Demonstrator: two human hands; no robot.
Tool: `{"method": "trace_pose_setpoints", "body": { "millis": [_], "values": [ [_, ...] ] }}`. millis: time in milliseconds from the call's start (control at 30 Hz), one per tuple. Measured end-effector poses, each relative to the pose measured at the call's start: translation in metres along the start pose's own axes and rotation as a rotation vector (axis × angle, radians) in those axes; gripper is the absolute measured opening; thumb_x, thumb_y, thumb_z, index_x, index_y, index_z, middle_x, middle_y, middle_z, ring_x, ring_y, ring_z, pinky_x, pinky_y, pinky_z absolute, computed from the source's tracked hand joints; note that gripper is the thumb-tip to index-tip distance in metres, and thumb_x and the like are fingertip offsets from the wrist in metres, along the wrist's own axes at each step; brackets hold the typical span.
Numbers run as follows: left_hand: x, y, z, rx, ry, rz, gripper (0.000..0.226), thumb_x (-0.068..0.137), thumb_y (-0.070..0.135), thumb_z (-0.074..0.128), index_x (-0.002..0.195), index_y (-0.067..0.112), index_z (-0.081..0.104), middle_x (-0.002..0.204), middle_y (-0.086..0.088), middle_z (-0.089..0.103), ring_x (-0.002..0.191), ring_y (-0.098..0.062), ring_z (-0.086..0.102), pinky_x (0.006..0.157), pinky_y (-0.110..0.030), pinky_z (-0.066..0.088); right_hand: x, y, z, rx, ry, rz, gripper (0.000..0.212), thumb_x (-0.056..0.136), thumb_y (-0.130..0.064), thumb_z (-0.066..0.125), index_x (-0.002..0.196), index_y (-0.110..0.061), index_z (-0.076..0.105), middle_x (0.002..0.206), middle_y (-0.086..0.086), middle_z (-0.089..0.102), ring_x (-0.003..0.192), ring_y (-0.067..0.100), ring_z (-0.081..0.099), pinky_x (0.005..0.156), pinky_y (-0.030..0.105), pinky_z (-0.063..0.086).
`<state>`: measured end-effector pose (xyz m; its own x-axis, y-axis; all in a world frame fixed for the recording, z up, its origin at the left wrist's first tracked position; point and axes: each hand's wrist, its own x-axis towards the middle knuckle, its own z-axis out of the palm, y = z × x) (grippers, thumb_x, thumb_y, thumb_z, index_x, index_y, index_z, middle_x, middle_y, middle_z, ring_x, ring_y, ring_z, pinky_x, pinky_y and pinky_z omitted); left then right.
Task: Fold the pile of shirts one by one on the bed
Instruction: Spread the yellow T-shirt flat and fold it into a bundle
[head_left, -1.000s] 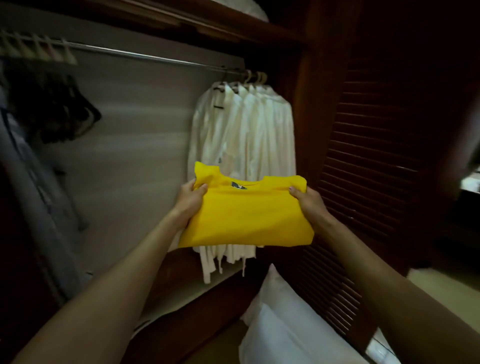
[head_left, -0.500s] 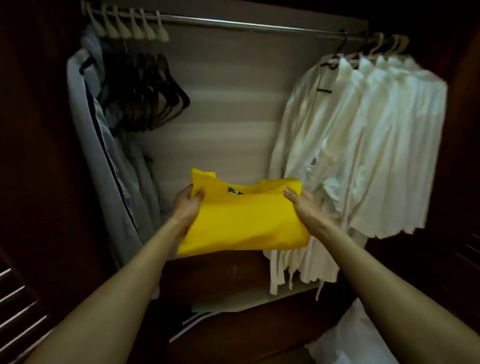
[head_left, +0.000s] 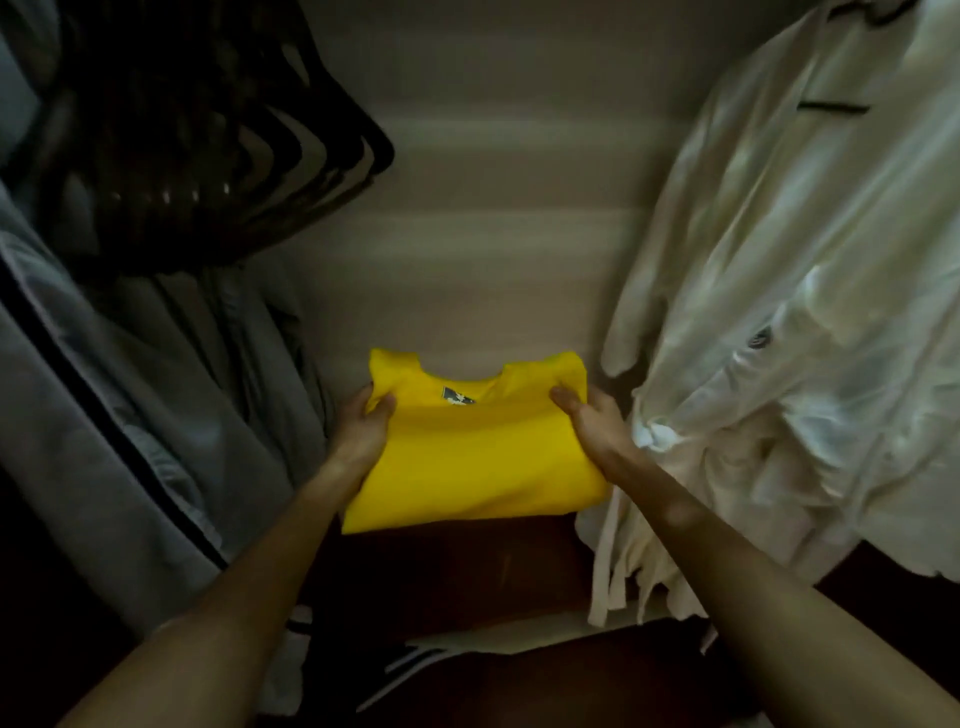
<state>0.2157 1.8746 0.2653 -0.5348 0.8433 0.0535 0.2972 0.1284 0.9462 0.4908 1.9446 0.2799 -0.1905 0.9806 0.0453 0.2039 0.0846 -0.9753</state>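
left hand (head_left: 363, 431) | right hand (head_left: 589, 423) | both arms outstretched, grip folded yellow shirt (head_left: 475, 462) edges

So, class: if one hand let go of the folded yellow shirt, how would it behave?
The yellow shirt would probably flop and unfold, since it is soft cloth. It looks light: the left hand and right hand just pinch its sides.
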Motion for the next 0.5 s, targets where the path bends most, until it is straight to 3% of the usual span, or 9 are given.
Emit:
{"method": "trace_pose_setpoints", "body": {
  "millis": [67, 133, 233, 333, 400, 433, 500],
  "values": [
    [0.011, -0.025, 0.008, 0.061, 0.037, -0.022, 0.045, 0.103, 0.029, 0.051, 0.142, 0.006, 0.05, 0.134, -0.007, 0.054, 0.126, -0.022, 0.048, 0.101, -0.03, 0.037, 0.019, 0.029, 0.018, -0.016, -0.032, 0.004, 0.039, 0.098, -0.036, 0.058, 0.133, -0.017, 0.057, 0.117, -0.003, 0.06, 0.107, 0.014, 0.055, 0.091, 0.029, 0.038],
    [0.014, -0.055, 0.015, 0.107, 0.067, -0.055, 0.048, 0.103, 0.03, 0.05, 0.14, 0.0, 0.049, 0.135, -0.011, 0.053, 0.128, -0.024, 0.047, 0.098, -0.028, 0.035, 0.034, 0.063, 0.035, -0.048, -0.065, -0.016, 0.033, 0.099, -0.038, 0.056, 0.128, -0.021, 0.058, 0.121, -0.002, 0.062, 0.11, 0.015, 0.057, 0.093, 0.032, 0.041],
    [0.019, -0.113, 0.028, 0.159, 0.081, -0.086, 0.056, 0.101, 0.037, 0.052, 0.135, -0.007, 0.051, 0.139, -0.024, 0.052, 0.13, -0.038, 0.048, 0.107, -0.044, 0.038, 0.052, 0.113, 0.06, -0.073, -0.125, -0.001, 0.014, 0.1, -0.031, 0.054, 0.114, -0.027, 0.056, 0.109, -0.009, 0.063, 0.103, 0.013, 0.06, 0.084, 0.027, 0.044],
    [0.024, -0.177, 0.045, 0.171, 0.093, -0.187, 0.053, 0.102, 0.035, 0.052, 0.14, -0.003, 0.05, 0.143, -0.018, 0.051, 0.134, -0.034, 0.046, 0.109, -0.039, 0.036, 0.068, 0.17, 0.084, -0.061, -0.19, 0.028, 0.011, 0.101, -0.026, 0.053, 0.109, -0.032, 0.057, 0.106, -0.016, 0.064, 0.097, 0.001, 0.062, 0.081, 0.016, 0.047],
    [0.031, -0.22, 0.06, 0.187, 0.12, -0.18, 0.051, 0.102, 0.033, 0.054, 0.134, -0.007, 0.053, 0.137, -0.019, 0.056, 0.129, -0.033, 0.049, 0.101, -0.033, 0.037, 0.075, 0.217, 0.099, -0.04, -0.195, 0.043, 0.009, 0.1, -0.027, 0.056, 0.107, -0.033, 0.06, 0.105, -0.011, 0.067, 0.094, 0.0, 0.063, 0.085, 0.021, 0.049],
    [0.03, -0.237, 0.066, 0.186, 0.116, -0.185, 0.046, 0.102, 0.031, 0.054, 0.127, -0.008, 0.057, 0.128, -0.019, 0.061, 0.121, -0.03, 0.054, 0.095, -0.03, 0.039, 0.073, 0.237, 0.104, -0.039, -0.188, 0.075, 0.009, 0.098, -0.034, 0.057, 0.107, -0.033, 0.061, 0.105, -0.01, 0.068, 0.096, 0.002, 0.064, 0.087, 0.026, 0.05],
    [0.033, -0.282, 0.083, 0.178, 0.105, -0.211, 0.022, 0.103, 0.02, 0.053, 0.108, 0.002, 0.064, 0.102, -0.006, 0.066, 0.097, -0.004, 0.06, 0.08, -0.021, 0.039, 0.073, 0.291, 0.118, -0.032, -0.175, 0.145, 0.026, 0.091, -0.052, 0.056, 0.109, -0.035, 0.063, 0.108, -0.008, 0.07, 0.1, 0.009, 0.066, 0.088, 0.034, 0.052]
  ]
}}
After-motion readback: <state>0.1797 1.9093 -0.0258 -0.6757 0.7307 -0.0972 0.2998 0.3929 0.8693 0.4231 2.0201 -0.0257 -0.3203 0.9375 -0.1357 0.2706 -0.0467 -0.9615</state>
